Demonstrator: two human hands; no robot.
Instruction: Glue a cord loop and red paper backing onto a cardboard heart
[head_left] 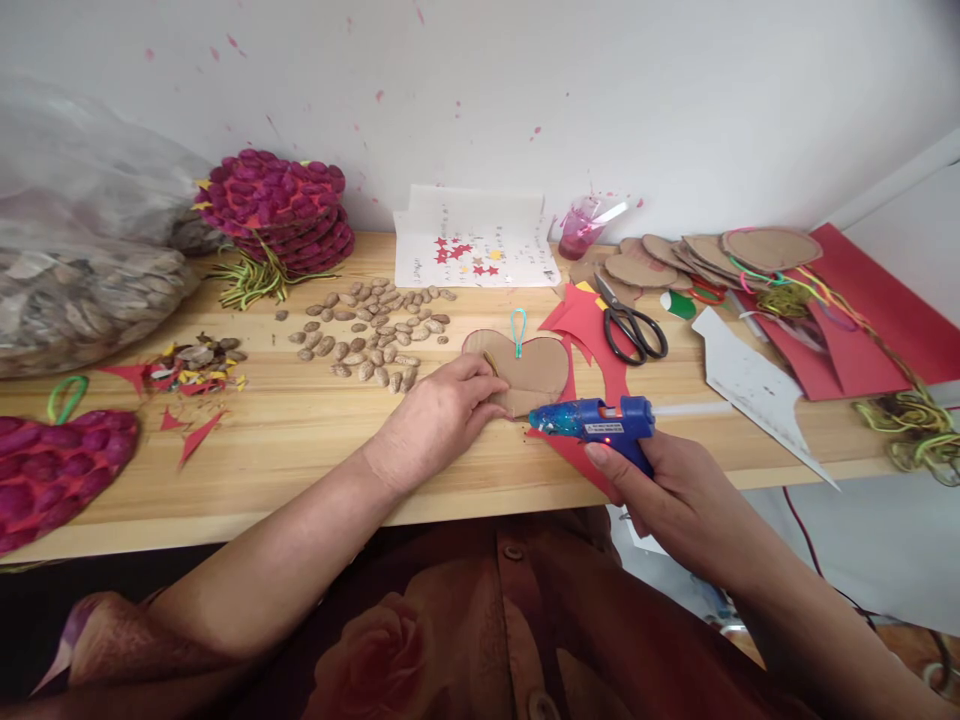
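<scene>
My right hand (pixel 667 490) is wrapped round a blue hot glue gun (pixel 600 420). A white glue stick (pixel 694 408) juts from its back, and its nozzle points left at the lower edge of a brown cardboard heart (pixel 536 375). A turquoise cord loop (pixel 518 335) stands at the heart's top notch. My left hand (pixel 446 405) is closed on the heart's lower left part, its thumb and fingertips close to the nozzle. Something thin and yellowish shows by those fingers; I cannot tell what. Red paper scraps (pixel 589 320) lie beside and partly under the heart, with black-handled scissors (pixel 634 330) on them.
Peanuts (pixel 379 325) are spread left of the heart. Stacked purple shell-covered pieces (pixel 274 210) and a plastic bag (pixel 82 290) stand farther left. Behind are a paper with stars (pixel 476 240) and a cup (pixel 581 230); cardboard shapes (pixel 645 265) and cords (pixel 915 425) lie right.
</scene>
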